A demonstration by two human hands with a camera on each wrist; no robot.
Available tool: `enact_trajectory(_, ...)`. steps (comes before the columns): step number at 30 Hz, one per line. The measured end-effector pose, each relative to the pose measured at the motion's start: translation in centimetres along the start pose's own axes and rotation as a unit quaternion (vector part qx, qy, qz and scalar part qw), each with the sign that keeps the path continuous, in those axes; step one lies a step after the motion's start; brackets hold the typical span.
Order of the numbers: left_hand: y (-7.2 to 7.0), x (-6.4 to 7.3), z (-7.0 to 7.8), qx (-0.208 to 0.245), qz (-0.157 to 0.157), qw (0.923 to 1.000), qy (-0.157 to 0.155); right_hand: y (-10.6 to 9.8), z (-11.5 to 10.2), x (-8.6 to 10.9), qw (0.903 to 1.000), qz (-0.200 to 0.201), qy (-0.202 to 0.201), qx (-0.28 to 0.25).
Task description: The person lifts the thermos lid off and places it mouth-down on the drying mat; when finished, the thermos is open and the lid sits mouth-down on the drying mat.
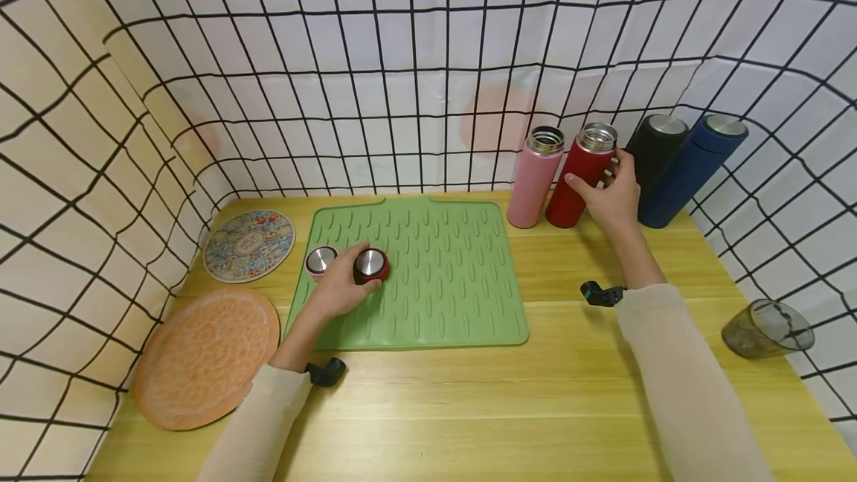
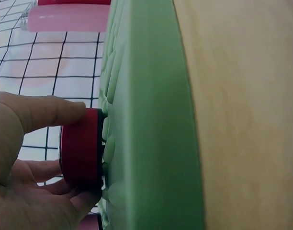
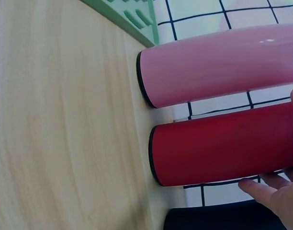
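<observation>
On the green mat, my left hand grips a red bottle lid with a silver top, thumb on one side and fingers round the other. In the left wrist view the red lid sits right at the mat's ridges. A pink lid is just left of it, partly behind the hand. My right hand holds a lidless red thermos bottle by its upper part. The bottle stands upright on the table, its steel neck uncovered. Close on its left stands a lidless pink thermos bottle.
Right of the red bottle stand a black thermos and a blue thermos, both lidded. A smoky glass cup is near the right edge. At the left lie a patterned round mat and an orange round mat.
</observation>
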State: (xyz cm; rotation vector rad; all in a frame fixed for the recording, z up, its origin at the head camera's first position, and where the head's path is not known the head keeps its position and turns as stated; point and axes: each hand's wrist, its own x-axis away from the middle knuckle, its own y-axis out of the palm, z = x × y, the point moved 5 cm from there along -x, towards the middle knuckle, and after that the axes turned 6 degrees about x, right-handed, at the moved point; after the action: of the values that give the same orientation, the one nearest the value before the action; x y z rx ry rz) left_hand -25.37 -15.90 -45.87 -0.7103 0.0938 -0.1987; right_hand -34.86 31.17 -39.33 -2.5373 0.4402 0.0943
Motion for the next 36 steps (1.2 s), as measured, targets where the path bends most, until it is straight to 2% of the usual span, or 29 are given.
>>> enact_trajectory(3,0.0,0.1,0.1,0.006,-0.004,1.0000,-0.001,-0.1,0.1,0.4,0.9999,-0.007,0.005,0.008)
enact_trajectory(7,-0.1,0.0,0.4,0.021,0.006,0.9997,0.011,-0.4,0.1,1.0,0.9997,-0.009,0.014,0.015)
enact_trajectory(12,-0.6,0.1,0.7,0.027,0.021,0.9991,0.024,-1.0,0.0,1.7,0.9999,-0.001,0.003,0.015)
enact_trajectory(19,-0.9,0.1,1.0,0.043,0.021,0.9980,0.040,-2.1,0.1,2.7,0.9996,0.011,0.003,0.025)
enact_trajectory(32,-1.4,0.3,1.9,0.076,0.042,0.9936,0.072,-4.6,0.7,3.5,0.9976,0.064,-0.019,0.021)
enact_trajectory(36,-1.5,0.4,2.1,0.079,0.049,0.9928,0.076,-5.3,1.2,3.5,0.9972,0.068,-0.012,0.028)
